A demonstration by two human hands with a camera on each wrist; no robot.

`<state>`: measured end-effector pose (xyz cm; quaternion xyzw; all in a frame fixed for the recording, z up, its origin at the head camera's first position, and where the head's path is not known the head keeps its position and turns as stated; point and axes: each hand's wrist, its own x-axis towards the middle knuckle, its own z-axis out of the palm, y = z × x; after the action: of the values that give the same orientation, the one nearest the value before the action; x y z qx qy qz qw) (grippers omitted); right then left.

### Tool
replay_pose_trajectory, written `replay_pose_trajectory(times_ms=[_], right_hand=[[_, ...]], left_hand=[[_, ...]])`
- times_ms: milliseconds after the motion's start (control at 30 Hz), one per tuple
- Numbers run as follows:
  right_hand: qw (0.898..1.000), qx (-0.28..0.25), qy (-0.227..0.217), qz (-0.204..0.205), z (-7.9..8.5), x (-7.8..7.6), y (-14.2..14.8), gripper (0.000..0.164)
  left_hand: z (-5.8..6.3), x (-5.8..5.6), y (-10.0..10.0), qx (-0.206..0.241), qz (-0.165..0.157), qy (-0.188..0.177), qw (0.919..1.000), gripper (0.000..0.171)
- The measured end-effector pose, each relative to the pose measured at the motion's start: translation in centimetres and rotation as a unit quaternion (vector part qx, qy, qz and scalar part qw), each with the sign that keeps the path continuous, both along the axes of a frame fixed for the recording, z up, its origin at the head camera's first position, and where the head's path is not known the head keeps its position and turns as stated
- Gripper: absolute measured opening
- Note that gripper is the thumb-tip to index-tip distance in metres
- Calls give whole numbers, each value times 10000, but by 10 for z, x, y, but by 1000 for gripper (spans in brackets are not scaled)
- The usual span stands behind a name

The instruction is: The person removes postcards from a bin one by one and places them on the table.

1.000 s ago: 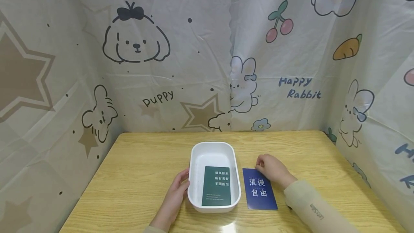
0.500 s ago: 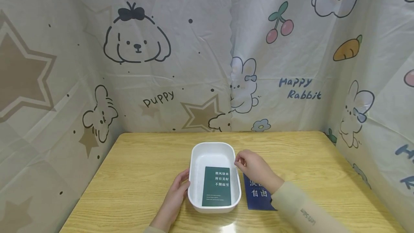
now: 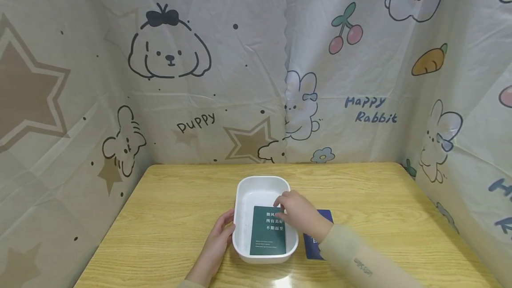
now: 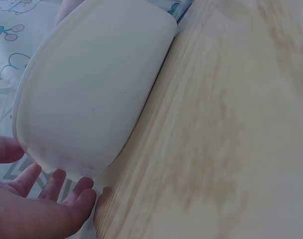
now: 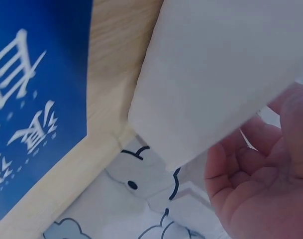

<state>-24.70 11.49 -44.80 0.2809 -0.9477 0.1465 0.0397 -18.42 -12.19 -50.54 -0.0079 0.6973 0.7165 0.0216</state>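
Note:
A white rectangular box [image 3: 244, 199] with rounded corners stands on the table in the head view. Inside it, towards the near end, lies a green card [image 3: 267, 237] with white writing. My left hand [image 3: 216, 239] touches the box's left outer wall; the left wrist view has its bent fingers [image 4: 54, 184] against the wall. Reaching over the right rim, my right hand [image 3: 300, 212] has thumb and forefinger apart above the card's upper right corner. Whether they touch the card cannot be told. A blue card [image 3: 313, 250] lies right of the box, partly hidden under my right forearm.
The wood-grain table [image 3: 180, 199] extends on both sides of the box. A printed cloth [image 3: 248, 79] hangs behind it and along both sides. In the right wrist view, the blue card [image 5: 42, 99] lies close beside the box's wall.
From above the blue card, my right hand has moved left across the box's rim to the green card, its thumb and forefinger parting. My left hand and both cards have stayed put.

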Motion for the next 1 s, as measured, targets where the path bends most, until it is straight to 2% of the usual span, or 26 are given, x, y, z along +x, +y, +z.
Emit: replay_pose_trajectory(times_ms=[167, 300, 467, 667, 1000], right_hand=[[9996, 259, -75, 99, -3, 0, -9, 24], [9977, 657, -169, 7, -6, -2, -16, 25], [9901, 1388, -118, -180, -12, -4, -23, 29], [9788, 2047, 82, -73, -13, -3, -28, 40], [9765, 2150, -61, -122, -17, -7, -29, 43]], left_hand=[[0, 1, 0, -32, -2, -31, 10000, 47], [0, 1, 0, -19, -6, -23, 10000, 47], [-1, 1, 0, -63, 8, -35, 10000, 47], [-3, -1, 0, -42, 10, 25, 10000, 46], [-3, -1, 1, -88, 45, 33, 9999, 46]])
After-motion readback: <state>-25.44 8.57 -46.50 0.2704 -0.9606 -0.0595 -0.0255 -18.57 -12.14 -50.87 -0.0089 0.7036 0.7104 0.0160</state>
